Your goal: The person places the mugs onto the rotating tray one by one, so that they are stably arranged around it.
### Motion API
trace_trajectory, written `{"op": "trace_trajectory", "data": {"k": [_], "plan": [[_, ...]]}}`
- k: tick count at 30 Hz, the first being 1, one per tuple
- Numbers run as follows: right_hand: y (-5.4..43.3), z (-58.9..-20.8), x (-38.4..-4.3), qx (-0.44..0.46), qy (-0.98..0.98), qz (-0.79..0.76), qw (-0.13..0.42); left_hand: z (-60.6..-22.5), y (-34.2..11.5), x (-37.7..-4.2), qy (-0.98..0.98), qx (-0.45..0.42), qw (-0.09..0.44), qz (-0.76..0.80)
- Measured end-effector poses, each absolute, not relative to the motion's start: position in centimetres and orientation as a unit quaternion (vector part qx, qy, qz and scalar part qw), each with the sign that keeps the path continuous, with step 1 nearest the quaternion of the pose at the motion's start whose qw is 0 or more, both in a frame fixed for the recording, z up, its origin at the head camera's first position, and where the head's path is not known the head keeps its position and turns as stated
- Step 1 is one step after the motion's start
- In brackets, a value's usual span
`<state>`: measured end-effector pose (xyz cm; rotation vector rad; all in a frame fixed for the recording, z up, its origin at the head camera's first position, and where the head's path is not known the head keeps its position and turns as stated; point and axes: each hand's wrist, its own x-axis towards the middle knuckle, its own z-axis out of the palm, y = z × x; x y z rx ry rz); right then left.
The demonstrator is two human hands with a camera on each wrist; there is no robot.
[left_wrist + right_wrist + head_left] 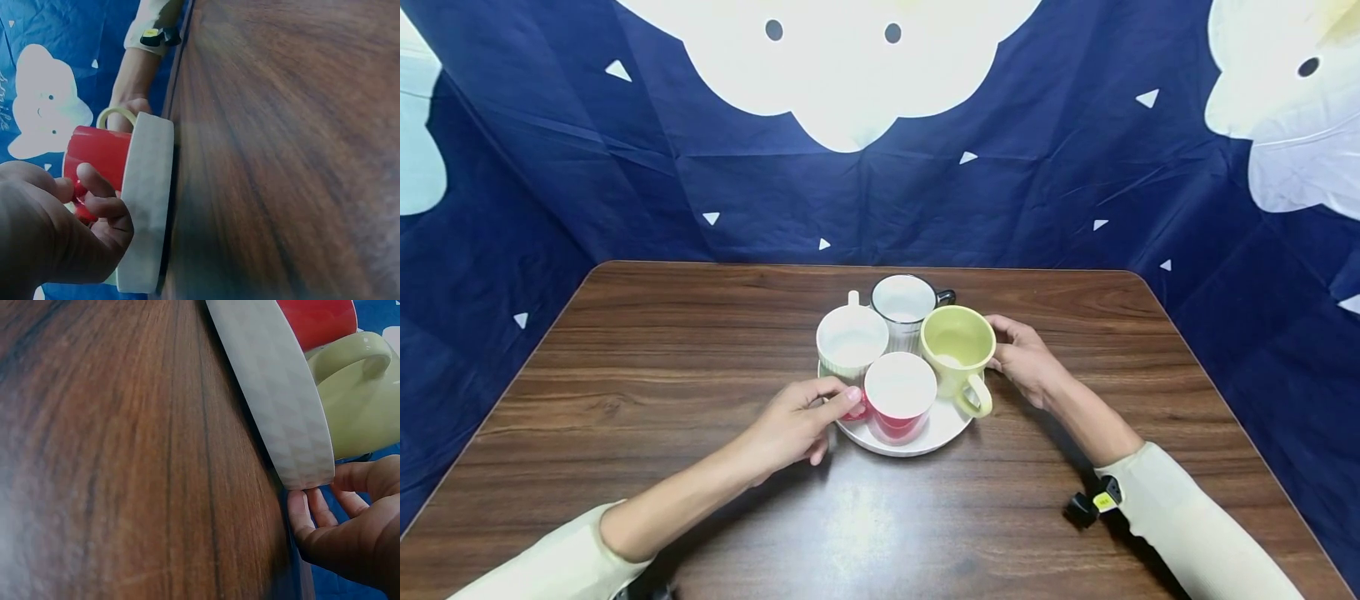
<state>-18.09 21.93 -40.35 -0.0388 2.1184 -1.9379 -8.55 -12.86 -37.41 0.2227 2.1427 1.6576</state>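
Note:
A red mug [901,400] with a white inside stands at the front of a round white tray [951,427]. My left hand [801,417] pinches its red handle between thumb and fingers. At the tray's right side, behind the yellow-green mug [958,342], my right hand [1026,360] grips the tray's edge. Its thumb [300,509] lies against the textured side wall, and a finger reaches over the rim. To the left is a white ribbed mug [852,340], handle pointing back. A white mug with a dark rim and handle [904,302] stands at the back.
The tray sits on a brown wooden table [625,400]. Behind and beside the table hangs a dark blue cloth [760,192] with white cloud shapes. A small black device with a yellow label [1103,502] is worn at the right sleeve.

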Motion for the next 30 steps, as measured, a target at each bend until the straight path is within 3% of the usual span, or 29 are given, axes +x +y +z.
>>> {"op": "trace_trajectory", "data": {"k": [11,30], "plan": [[21.7,-40.4,-18.1,-0.012,0.733,-0.665,0.142,-37.5,-13.6,-8.3,0.763,0.068,0.204,0.610],[22.1,-40.4,-17.9,-0.008,0.735,-0.664,0.139,-37.5,-16.6,-9.5,0.771,0.008,0.122,0.625]]}}
